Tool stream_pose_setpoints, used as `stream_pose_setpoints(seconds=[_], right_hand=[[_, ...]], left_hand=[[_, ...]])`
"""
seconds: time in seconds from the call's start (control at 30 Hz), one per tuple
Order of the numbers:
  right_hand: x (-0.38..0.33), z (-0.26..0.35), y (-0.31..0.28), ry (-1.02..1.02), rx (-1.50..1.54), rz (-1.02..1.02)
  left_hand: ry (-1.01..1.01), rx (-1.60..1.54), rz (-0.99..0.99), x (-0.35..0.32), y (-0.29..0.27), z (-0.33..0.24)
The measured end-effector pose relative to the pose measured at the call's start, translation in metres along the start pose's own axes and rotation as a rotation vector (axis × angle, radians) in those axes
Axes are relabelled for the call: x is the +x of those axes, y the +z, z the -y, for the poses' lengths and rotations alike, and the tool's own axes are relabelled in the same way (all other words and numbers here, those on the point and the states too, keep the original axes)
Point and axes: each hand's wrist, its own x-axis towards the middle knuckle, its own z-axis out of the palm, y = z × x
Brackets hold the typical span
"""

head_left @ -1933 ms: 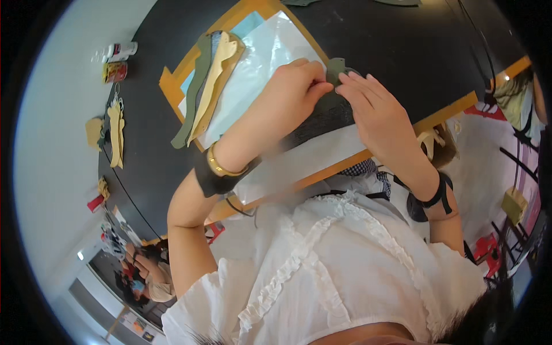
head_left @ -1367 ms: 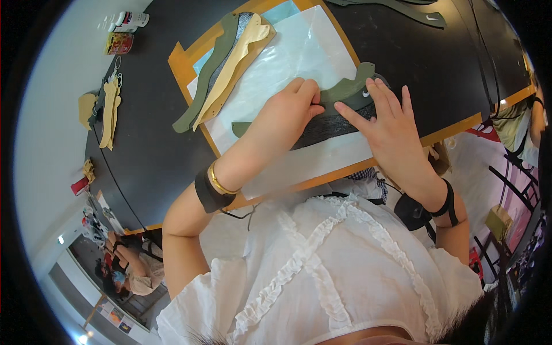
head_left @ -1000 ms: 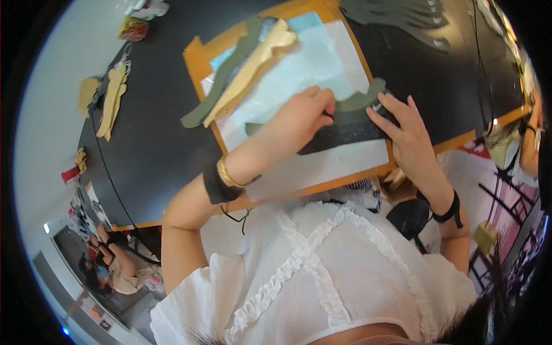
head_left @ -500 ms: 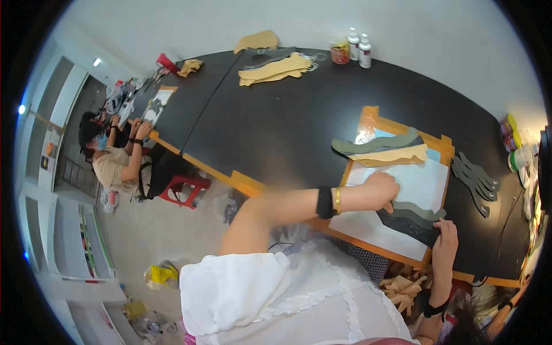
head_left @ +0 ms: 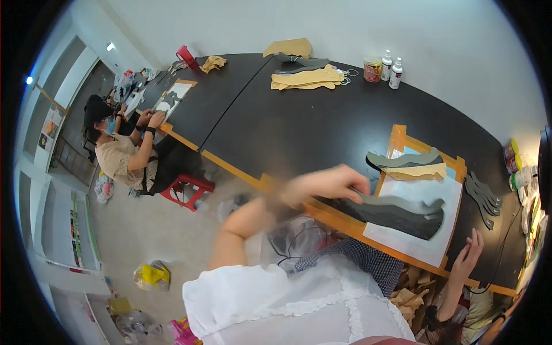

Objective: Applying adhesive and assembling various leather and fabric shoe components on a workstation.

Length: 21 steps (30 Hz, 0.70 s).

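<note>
My left hand (head_left: pixel 338 181) pinches the left end of a dark grey wavy-edged piece (head_left: pixel 399 217), which looks like leather or fabric. Blurred by motion, the piece seems lifted over a white sheet on a board (head_left: pixel 402 246) edged with orange tape. My right hand (head_left: pixel 468 256) is apart from it, fingers stretched out, near the table's front edge. At the board's far side lie a grey-green curved piece (head_left: pixel 405 160) and a tan piece (head_left: pixel 422 171).
Several grey curved strips (head_left: pixel 482 196) lie right of the board, near a cable. Farther back are stacked tan pieces (head_left: pixel 305 79), a tin (head_left: pixel 372 70) and two white bottles (head_left: pixel 395 75). At left, a person (head_left: pixel 123 152) works seated on a red stool (head_left: pixel 187 188).
My left hand has drawn the dark grey piece to the left and up off the sheet. My right hand has let go of its right end and moved away toward the table's edge.
</note>
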Motion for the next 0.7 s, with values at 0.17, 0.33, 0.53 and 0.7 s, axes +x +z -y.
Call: stream_pose_setpoints(seconds=[0.17, 0.33, 0.53, 0.7], right_hand=[[-0.034, -0.025, 0.003, 0.148, 0.015, 0.147], [-0.042, -0.013, 0.008, 0.115, -0.094, 0.199], [-0.040, 0.015, 0.017, 0.052, -0.284, 0.054], [-0.038, 0.018, 0.019, 0.072, -0.164, 0.038]], left_hand=[[-0.386, 0.149, 0.111, -0.117, -0.134, 0.040], [-0.659, 1.323, -0.498, -0.185, -0.233, 0.058], [-0.403, 0.530, -0.602, -0.049, -0.166, 0.075], [0.056, 0.536, -0.314, 0.054, -0.062, 0.035]])
